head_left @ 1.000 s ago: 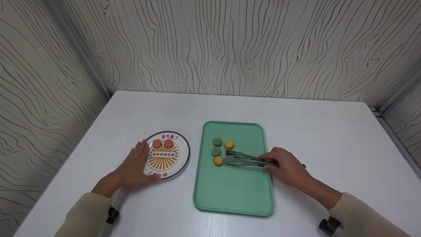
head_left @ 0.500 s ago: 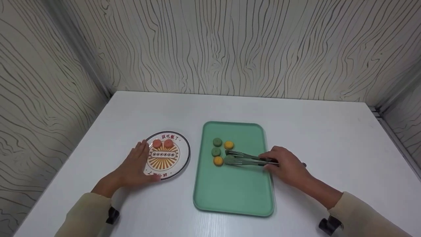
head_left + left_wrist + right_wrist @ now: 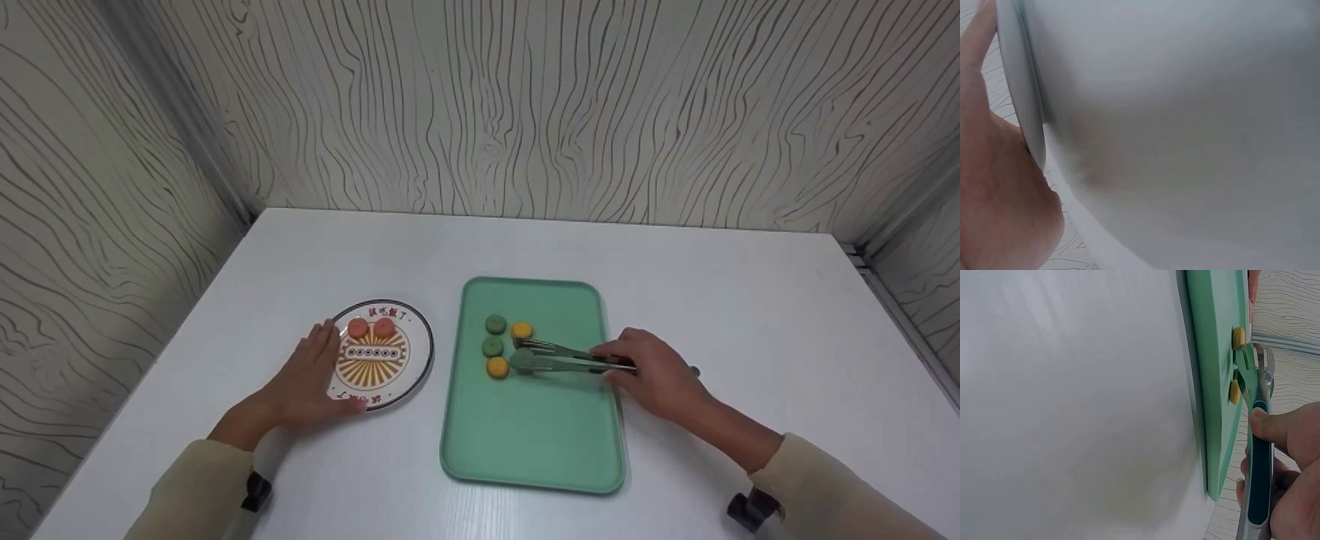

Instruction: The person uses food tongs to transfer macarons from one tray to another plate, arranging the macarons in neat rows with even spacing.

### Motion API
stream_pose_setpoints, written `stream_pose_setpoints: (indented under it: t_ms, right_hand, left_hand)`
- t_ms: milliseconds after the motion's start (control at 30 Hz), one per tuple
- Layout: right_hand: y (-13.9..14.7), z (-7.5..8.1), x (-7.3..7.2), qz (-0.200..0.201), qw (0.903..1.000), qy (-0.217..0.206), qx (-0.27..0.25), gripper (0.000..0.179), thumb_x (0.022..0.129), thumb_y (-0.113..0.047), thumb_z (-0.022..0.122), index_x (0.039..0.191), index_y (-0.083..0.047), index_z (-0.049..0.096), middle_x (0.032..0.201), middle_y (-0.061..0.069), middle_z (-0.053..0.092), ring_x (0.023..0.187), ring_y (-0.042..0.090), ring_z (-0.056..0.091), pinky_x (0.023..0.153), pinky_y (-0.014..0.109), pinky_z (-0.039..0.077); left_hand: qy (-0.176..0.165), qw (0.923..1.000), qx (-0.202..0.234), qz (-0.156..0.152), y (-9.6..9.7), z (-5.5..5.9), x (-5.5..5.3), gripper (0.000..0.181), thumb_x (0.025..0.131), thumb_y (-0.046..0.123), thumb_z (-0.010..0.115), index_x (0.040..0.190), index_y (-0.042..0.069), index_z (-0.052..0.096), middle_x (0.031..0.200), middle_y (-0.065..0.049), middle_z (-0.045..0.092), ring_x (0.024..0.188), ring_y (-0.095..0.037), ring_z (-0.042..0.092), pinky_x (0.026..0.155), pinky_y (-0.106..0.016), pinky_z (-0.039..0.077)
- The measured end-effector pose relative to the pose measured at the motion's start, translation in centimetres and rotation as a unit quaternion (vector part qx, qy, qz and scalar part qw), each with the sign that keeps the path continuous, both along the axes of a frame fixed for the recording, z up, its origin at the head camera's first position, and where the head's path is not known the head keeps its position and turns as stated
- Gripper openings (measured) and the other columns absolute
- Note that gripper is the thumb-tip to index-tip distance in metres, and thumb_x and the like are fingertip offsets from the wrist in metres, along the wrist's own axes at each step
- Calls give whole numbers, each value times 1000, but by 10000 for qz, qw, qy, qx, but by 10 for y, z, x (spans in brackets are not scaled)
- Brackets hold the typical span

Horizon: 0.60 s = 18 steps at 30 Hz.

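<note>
In the head view my left hand (image 3: 300, 382) rests at the left rim of a round patterned plate (image 3: 415, 367), fingers extended and thumb at its near edge. Two pink macarons (image 3: 358, 328) sit on the plate. My right hand (image 3: 658, 375) grips metal food tongs (image 3: 566, 365) by their dark handle (image 3: 1260, 467). The tongs' tips are around a green macaron, mostly hidden, over the green tray (image 3: 532, 442). Beside them on the tray are two more green macarons (image 3: 493, 346) and two yellow macarons (image 3: 497, 367).
Plate and tray stand side by side on a white table (image 3: 675, 277), a narrow gap between them. A wood-grain patterned wall (image 3: 480, 112) borders the table's far edge, with similar panels left and right.
The tongs and my right hand have shifted slightly upward in the head view, the tips now close to the farther yellow macaron. My left hand and the plate stay put.
</note>
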State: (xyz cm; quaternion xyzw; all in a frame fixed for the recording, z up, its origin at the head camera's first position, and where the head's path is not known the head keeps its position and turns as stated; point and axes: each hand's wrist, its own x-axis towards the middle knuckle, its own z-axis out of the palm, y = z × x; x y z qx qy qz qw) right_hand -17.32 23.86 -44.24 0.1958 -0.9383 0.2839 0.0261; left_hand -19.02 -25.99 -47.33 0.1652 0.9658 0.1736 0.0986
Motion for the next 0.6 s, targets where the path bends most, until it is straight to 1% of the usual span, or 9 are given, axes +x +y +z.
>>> stream_pose_setpoints:
  t_ms: [167, 300, 433, 600]
  right_hand:
    - [-2, 4, -1, 37, 9999, 124, -22, 30, 85, -2, 80, 113, -11, 78, 88, -5, 61, 79, 10, 51, 67, 26, 47]
    - [-4, 8, -3, 18, 9999, 123, -44, 31, 84, -2, 81, 113, -11, 78, 88, -5, 61, 80, 11, 53, 67, 26, 48]
    - [-4, 11, -5, 16, 9999, 112, -53, 31, 84, -2, 81, 114, -10, 78, 88, -5, 61, 80, 11, 53, 67, 26, 48]
    - [-7, 15, -7, 29, 9998, 151, -85, 30, 84, -3, 81, 113, -10, 78, 87, -5, 60, 80, 11, 53, 67, 26, 48]
  left_hand:
    - [23, 10000, -54, -21, 0, -2, -1, 128, 81, 73, 66, 157, -12, 8, 167, -29, 3, 154, -45, -1, 123, -59, 9]
    - [13, 10000, -57, -20, 0, -4, -1, 129, 81, 74, 65, 158, -12, 7, 167, -28, 2, 154, -45, -2, 123, -59, 8]
    - [39, 10000, 5, -36, -1, -4, -1, 129, 81, 73, 67, 157, -13, 8, 167, -29, 2, 154, -46, -2, 123, -60, 8]
    - [-15, 10000, -45, -19, -1, -2, 0, 130, 80, 74, 67, 157, -13, 7, 167, -29, 2, 154, -45, -2, 123, -60, 8]
